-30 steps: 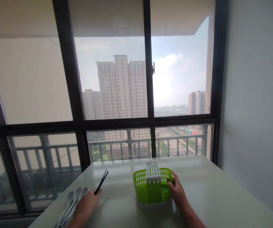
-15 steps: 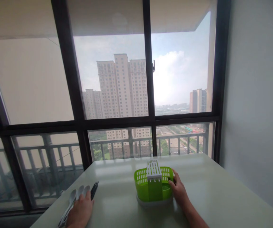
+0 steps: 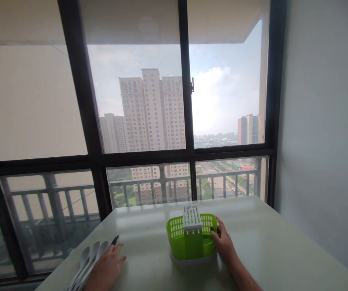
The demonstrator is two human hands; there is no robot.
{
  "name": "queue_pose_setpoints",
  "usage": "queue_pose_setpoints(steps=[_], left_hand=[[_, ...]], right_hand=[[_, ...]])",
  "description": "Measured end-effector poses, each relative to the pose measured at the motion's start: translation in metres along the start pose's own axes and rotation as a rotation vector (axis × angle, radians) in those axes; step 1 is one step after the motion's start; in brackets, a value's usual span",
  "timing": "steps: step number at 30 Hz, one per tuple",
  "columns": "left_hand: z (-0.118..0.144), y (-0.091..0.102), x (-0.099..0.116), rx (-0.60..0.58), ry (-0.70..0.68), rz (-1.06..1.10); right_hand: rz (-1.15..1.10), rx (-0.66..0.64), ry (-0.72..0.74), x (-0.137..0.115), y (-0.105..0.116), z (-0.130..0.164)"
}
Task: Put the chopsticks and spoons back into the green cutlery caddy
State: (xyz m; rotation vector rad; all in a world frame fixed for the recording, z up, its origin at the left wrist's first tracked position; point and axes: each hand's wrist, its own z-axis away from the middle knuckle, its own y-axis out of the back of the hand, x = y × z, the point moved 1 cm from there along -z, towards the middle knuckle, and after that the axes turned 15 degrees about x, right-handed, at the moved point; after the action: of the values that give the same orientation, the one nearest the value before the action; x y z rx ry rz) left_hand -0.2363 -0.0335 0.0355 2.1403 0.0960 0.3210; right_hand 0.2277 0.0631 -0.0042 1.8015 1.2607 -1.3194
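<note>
Pinching the green basket [image 3: 177, 245] by its rim is the right hand [image 3: 223, 239]; the left hand [image 3: 107, 262], fingers spread, covers black utensils [image 3: 115, 240], spoons [image 3: 84, 255] to its left.

Shows, to the left of the green basket [image 3: 193, 247], a bare left hand [image 3: 105, 266] with slim, tapering fingers [image 3: 117, 248]. Bares, to the right of the green basket, a right hand [image 3: 223, 240] narrowing at the wrist [image 3: 233, 260] into a smooth, slender forearm [image 3: 244, 276], uncovered as far as visible.
</note>
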Motion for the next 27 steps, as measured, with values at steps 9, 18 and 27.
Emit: queue_pose_setpoints(steps=[9, 18, 27], left_hand=[[0.049, 0.067, 0.211, 0.408, -0.544, 0.378], [0.017, 0.025, 0.256, 0.514, -0.723, 0.17], [-0.1, 0.021, 0.126, 0.29, -0.449, 0.006]], right_hand=[[-0.099, -0.123, -0.011, -0.009, -0.005, 0.008], [0.042, -0.079, 0.007, 0.014, -0.005, 0.007], [0.146, -0.01, -0.03, 0.015, -0.006, 0.007]])
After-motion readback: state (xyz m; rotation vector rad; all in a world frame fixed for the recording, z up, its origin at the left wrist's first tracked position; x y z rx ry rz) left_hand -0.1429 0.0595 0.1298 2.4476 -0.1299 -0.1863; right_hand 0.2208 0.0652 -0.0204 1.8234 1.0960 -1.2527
